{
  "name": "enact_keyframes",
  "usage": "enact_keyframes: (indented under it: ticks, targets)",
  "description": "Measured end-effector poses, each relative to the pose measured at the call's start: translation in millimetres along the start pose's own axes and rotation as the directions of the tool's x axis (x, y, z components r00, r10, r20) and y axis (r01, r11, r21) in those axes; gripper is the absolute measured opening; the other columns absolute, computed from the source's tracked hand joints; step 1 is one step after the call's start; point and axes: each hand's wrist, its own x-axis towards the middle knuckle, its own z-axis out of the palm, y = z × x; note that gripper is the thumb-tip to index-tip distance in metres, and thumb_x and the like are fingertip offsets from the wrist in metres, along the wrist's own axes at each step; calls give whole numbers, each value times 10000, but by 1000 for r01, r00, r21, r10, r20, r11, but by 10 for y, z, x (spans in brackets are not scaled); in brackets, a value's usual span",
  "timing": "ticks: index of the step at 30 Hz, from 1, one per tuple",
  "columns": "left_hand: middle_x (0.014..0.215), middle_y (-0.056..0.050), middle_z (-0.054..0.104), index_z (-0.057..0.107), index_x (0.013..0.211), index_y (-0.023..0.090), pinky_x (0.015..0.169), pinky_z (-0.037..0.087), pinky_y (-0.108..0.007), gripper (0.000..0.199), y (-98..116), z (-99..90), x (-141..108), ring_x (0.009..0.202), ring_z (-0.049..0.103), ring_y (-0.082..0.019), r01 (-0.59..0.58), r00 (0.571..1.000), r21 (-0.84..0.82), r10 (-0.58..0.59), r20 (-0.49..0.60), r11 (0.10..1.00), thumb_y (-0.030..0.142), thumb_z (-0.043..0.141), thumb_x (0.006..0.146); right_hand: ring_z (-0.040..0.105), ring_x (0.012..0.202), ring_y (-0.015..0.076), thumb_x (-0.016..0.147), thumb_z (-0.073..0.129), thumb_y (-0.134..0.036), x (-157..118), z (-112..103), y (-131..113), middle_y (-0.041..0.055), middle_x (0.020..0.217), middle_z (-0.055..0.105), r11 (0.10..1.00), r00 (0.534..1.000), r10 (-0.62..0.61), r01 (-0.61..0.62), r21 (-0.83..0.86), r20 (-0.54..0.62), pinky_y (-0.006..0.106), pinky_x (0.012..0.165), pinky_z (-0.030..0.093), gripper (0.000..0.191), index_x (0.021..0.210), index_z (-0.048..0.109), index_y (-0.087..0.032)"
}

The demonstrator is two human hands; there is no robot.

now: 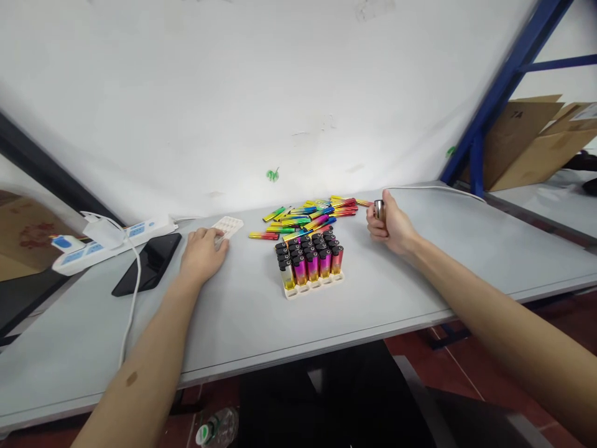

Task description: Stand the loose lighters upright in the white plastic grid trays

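A white holder (316,287) at the middle of the table carries several upright lighters (312,264) with black tops. Behind it lies a loose pile of shiny coloured sleeves (305,218). My right hand (389,225), to the right of the pile, is closed around a small metallic cylinder (379,210) held upright. My left hand (204,254) rests on the table left of the holder, its fingers bent over the near end of a white perforated tray (228,226); whether it grips the tray is hard to see.
A black phone (147,264) and a white power strip (88,255) with a cable lie at the left. The grey table (252,330) meets a white wall. Cardboard boxes (536,143) stand behind a blue frame at the right.
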Motion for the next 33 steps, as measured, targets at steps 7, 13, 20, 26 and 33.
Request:
enact_keyframes:
  ticks: [7,13,20,26,33]
  targets:
    - [1291,-179,600,636,1251,149,1114,393,-460,455,16,-18,-9,1289,476,-372,3,1000,12,-3,13,1000,382,451,908,102,400,84,930,420,-514,-9,31,22,-73,478,206,998,998,56,-55,43,-24,232,383,92,427,615,340,-238]
    - [1290,-177,603,639,1234,158,1109,400,-469,432,-6,-2,-2,1283,487,-374,-5,1000,21,5,1,1000,380,466,907,104,396,84,939,387,-437,-51,42,-41,-68,483,196,997,997,56,-53,59,-49,229,384,90,400,598,343,-233]
    - [1244,-184,611,642,1240,137,1102,405,-456,453,-37,32,20,1267,499,-371,-36,999,46,36,-9,998,392,456,915,103,403,79,976,341,-590,-54,72,-23,-78,487,197,998,998,50,-49,25,-47,217,379,104,499,627,311,-235]
    - [1230,-175,623,651,1209,156,1082,417,-469,424,-64,56,28,1244,512,-372,-48,998,42,49,-33,998,393,471,907,111,393,83,946,341,-400,-60,82,-21,-69,467,204,997,996,72,-72,-2,-52,217,375,101,382,605,314,-231]
    - [1232,-172,624,650,1210,158,1084,415,-469,423,-67,56,25,1238,516,-369,-47,998,38,49,-37,998,389,469,905,110,395,84,957,346,-448,-43,57,-11,-72,476,202,998,996,64,-64,5,-54,215,367,111,406,613,338,-234]
